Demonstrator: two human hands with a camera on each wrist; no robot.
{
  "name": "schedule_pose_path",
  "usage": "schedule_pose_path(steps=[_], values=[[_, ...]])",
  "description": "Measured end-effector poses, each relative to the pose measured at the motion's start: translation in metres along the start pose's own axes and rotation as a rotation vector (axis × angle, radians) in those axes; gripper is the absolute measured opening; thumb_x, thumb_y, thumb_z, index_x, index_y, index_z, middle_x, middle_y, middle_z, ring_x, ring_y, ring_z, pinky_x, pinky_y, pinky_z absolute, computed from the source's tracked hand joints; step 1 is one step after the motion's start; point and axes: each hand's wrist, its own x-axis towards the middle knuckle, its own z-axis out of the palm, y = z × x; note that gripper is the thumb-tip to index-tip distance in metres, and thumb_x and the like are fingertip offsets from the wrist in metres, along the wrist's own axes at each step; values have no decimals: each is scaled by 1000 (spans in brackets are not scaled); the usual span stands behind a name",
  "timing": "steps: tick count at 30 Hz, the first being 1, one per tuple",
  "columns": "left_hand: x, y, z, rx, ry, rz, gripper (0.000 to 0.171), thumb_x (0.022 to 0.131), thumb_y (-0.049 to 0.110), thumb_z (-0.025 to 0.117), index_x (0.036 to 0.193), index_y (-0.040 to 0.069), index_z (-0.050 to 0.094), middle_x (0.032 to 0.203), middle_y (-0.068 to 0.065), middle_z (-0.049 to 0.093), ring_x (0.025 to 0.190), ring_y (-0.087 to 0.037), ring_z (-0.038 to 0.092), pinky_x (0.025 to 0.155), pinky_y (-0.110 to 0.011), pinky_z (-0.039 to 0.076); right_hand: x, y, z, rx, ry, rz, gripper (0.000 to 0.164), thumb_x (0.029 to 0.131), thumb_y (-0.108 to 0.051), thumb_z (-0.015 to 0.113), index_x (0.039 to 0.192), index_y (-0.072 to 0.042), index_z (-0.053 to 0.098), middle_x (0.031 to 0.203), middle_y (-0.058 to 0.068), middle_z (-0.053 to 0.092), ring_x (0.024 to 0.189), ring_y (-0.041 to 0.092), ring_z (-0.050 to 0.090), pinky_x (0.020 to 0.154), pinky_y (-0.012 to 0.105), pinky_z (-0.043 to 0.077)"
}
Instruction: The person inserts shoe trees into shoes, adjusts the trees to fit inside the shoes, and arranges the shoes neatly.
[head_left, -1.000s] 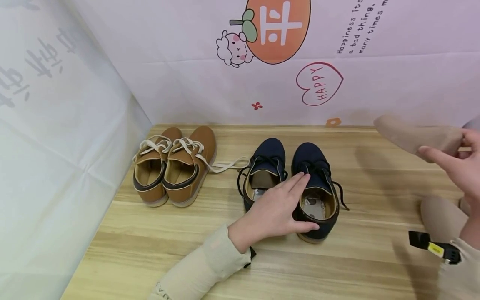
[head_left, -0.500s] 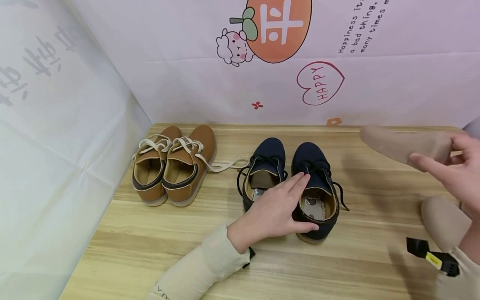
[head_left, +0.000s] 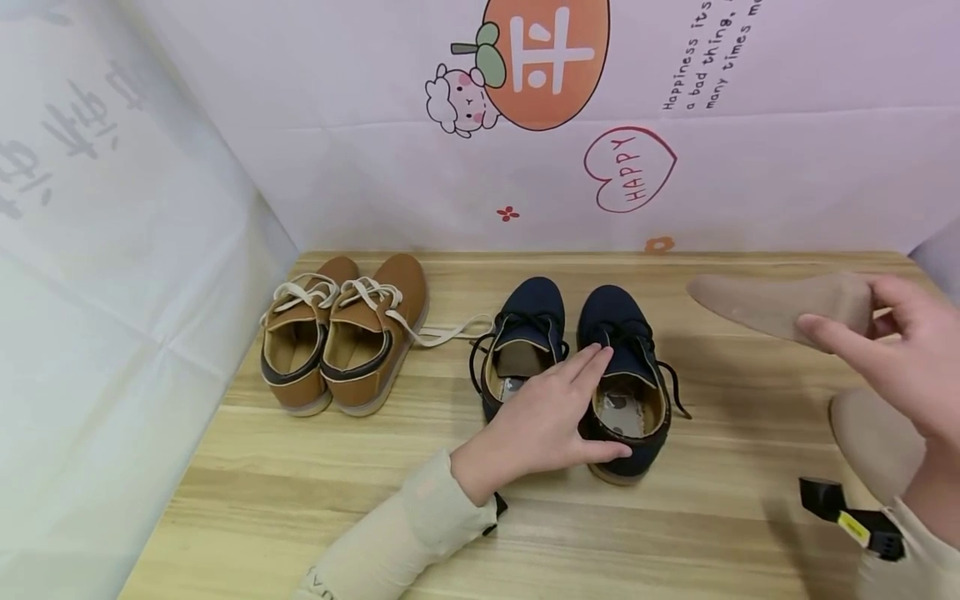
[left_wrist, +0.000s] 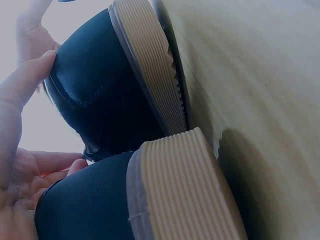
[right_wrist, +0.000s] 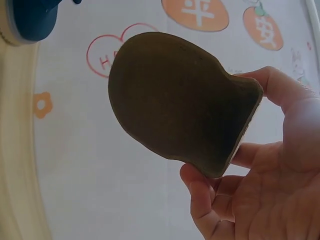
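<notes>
Two navy lace-up shoes stand side by side, the left one (head_left: 534,312) and the right one (head_left: 615,321). My left hand (head_left: 536,429) rests between them with straight fingers, fingertips at the right shoe's lacing and thumb along its heel. In the left wrist view the thumb touches that shoe's heel (left_wrist: 95,65). Right of the shoes, my right hand (head_left: 900,350) pinches a beige shoe insert (head_left: 795,304) by its squared end, above the table. The insert's rounded end points left; its hollow underside (right_wrist: 170,95) shows in the right wrist view. A brown piece (head_left: 522,360) sits inside the left shoe.
Another beige insert (head_left: 873,437) lies on the wooden table (head_left: 600,550), partly behind my right wrist. A pair of brown shoes (head_left: 352,333) with white laces stands at the left. A loose white lace (head_left: 453,335) stretches toward the navy pair. A printed white cloth (head_left: 375,175) hangs behind.
My right hand has moved left and slightly down with the insert, closer to the navy shoes. The left hand keeps its place on the right shoe.
</notes>
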Motion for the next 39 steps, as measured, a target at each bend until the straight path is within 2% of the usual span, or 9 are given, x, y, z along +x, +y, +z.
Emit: schedule_pose_path(steps=[6,11,15,18,20,23,25,36,39], values=[[0,0,0,0,8,2,107,80,73,64,157,7,28,159,-11,37,139,-22,48,107,-30,47,-4,-10,0,-14,-46,-34,17,93,-23,69,95,-31,54,84,-22,45,69,-1,41,50,21,33],[-1,0,0,-11,12,10,107,80,72,65,156,6,29,158,-12,38,140,-23,48,107,-31,47,-9,-15,-1,18,-88,-57,28,90,-20,73,99,-38,54,88,-22,48,68,-5,47,52,16,37],[-1,-1,-1,-14,21,11,107,80,72,65,156,6,29,158,-12,39,139,-23,49,106,-31,48,-12,-20,-2,5,-113,-60,21,89,-21,74,93,-25,54,94,-16,47,70,-7,49,55,14,38],[0,0,0,-16,23,8,106,80,72,66,156,6,30,158,-12,39,138,-23,50,106,-30,48,-15,-25,-2,-27,-138,-53,26,89,-24,74,93,-12,51,98,-13,45,72,-9,48,56,14,37],[0,0,0,-18,23,7,106,80,71,66,156,6,30,158,-12,39,138,-22,50,106,-30,48,-17,-28,-1,-54,-152,-61,28,89,-25,73,103,-10,55,102,-10,46,73,-12,46,56,13,36],[0,1,0,-21,15,0,106,81,71,65,156,7,29,159,-11,38,138,-22,50,106,-30,48,-20,-29,0,-88,-169,-77,44,89,-27,73,123,-5,55,110,1,48,74,-15,43,56,12,36],[0,1,0,-24,8,-5,106,81,71,65,157,7,29,159,-11,37,139,-22,49,106,-30,48,-20,-30,1,-104,-175,-97,52,88,-27,74,129,-2,54,111,8,49,75,-16,41,56,11,35],[0,1,1,-39,17,-8,106,80,71,66,156,7,29,159,-10,38,138,-22,50,106,-30,48,-29,-43,8,-91,-204,-127,50,86,-26,77,126,-5,58,112,7,54,71,-5,48,53,19,39],[0,1,1,-42,15,-8,106,80,71,66,157,8,29,159,-10,37,138,-22,50,105,-30,48,-32,-46,11,-90,-196,-150,48,84,-26,78,123,-6,60,110,8,57,71,-4,49,55,17,39]])
